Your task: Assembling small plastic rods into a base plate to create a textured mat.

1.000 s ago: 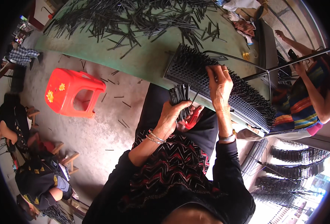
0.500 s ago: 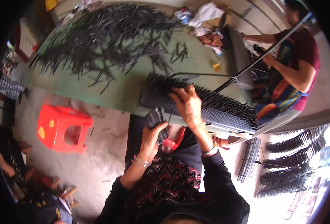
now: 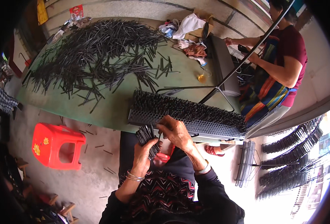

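A bundle of thin black sticks (image 3: 146, 135) is in my left hand (image 3: 142, 154), the thumb across it and the ends pointing up and away. Close beside it, my right hand (image 3: 178, 133) is closed in a pinch at one black stick (image 3: 159, 135) by the bundle. Just beyond my hands lies a long black perforated rack (image 3: 195, 126) along the table's near edge. Its top bristles with many upright black sticks (image 3: 183, 106). A black metal frame with a long rod (image 3: 243, 69) reaches from the rack toward the upper right.
Loose black sticks (image 3: 109, 44) lie heaped on the green table (image 3: 112, 115). Cloths (image 3: 193, 26) lie at the back. A co-worker (image 3: 284, 56) works at the right. A red stool (image 3: 57, 147) stands on the floor at left. More black racks (image 3: 284, 160) stand at right.
My right hand has come back from above the rack's sticks to beside the bundle in my left hand. The view has shifted, showing more of the back wall.
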Demonstrator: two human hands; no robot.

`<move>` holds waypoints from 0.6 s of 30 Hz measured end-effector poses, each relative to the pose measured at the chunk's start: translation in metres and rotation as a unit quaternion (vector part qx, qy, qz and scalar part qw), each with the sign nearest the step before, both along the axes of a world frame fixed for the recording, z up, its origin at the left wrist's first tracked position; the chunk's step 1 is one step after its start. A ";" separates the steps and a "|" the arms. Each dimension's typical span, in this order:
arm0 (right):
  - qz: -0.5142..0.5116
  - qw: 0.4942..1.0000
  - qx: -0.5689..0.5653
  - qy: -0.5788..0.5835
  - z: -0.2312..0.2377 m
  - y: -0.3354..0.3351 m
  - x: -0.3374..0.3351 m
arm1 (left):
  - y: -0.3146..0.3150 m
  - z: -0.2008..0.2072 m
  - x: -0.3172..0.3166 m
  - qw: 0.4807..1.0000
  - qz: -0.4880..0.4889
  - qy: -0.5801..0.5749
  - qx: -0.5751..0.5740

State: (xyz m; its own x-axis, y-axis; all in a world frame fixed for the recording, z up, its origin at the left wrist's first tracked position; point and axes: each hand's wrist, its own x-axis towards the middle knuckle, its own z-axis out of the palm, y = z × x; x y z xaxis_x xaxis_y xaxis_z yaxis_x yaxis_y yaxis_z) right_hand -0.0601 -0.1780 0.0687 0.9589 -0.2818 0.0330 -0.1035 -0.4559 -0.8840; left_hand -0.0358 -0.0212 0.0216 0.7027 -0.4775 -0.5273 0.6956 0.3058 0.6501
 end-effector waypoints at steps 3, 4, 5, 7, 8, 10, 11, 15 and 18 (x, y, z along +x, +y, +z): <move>-0.003 0.999 -0.027 0.024 -0.009 0.006 0.000 | 0.004 -0.007 0.000 1.000 0.018 0.017 0.006; -0.005 1.000 -0.019 0.020 -0.013 0.005 0.001 | 0.004 -0.009 0.000 1.000 0.022 0.020 0.009; -0.001 0.999 0.025 0.032 -0.006 0.010 0.000 | 0.008 -0.010 -0.001 1.000 0.027 0.015 0.004; -0.001 0.998 0.044 0.035 0.000 0.010 -0.001 | 0.005 -0.009 -0.002 0.999 0.051 0.014 -0.007; -0.005 0.998 0.049 0.038 0.000 0.010 -0.002 | 0.004 -0.008 -0.003 0.997 0.069 0.012 -0.013; -0.080 0.996 0.025 0.000 0.005 0.009 -0.001 | 0.002 -0.012 0.000 0.997 0.078 0.006 -0.021; -0.110 0.994 0.007 -0.025 0.010 0.007 0.002 | 0.002 -0.012 0.004 0.997 0.072 0.015 -0.030; -0.176 0.975 -0.027 -0.130 0.010 0.001 0.019 | 0.005 -0.017 0.008 0.996 0.074 0.029 -0.033; -0.172 0.974 -0.053 -0.140 0.003 0.004 0.033 | 0.007 -0.019 0.006 0.996 0.073 0.029 -0.033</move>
